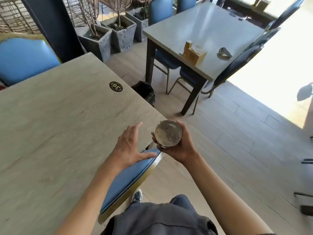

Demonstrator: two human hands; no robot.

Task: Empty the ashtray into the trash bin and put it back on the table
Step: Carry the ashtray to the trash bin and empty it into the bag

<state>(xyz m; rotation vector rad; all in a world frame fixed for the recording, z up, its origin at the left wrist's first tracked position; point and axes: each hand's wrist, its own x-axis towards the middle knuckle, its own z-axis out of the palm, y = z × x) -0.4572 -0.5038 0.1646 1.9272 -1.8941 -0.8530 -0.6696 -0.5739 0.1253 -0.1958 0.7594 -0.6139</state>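
A round glass ashtray (168,134) with grey ash residue inside is held upright in my right hand (179,148), just past the near right edge of the light wooden table (59,124). My left hand (130,146) hovers open with spread fingers over the table's edge, close to the left of the ashtray and not touching it. A black trash bin (144,91) lined with a dark bag stands on the floor beyond the table's right edge, partly hidden by the tabletop.
A blue chair back (128,177) is tucked against the table right below my hands. A second table (201,39) with a wooden napkin holder (194,54) and blue chairs stands ahead. Stone planters (108,38) line the back. Open wooden floor (237,141) lies to the right.
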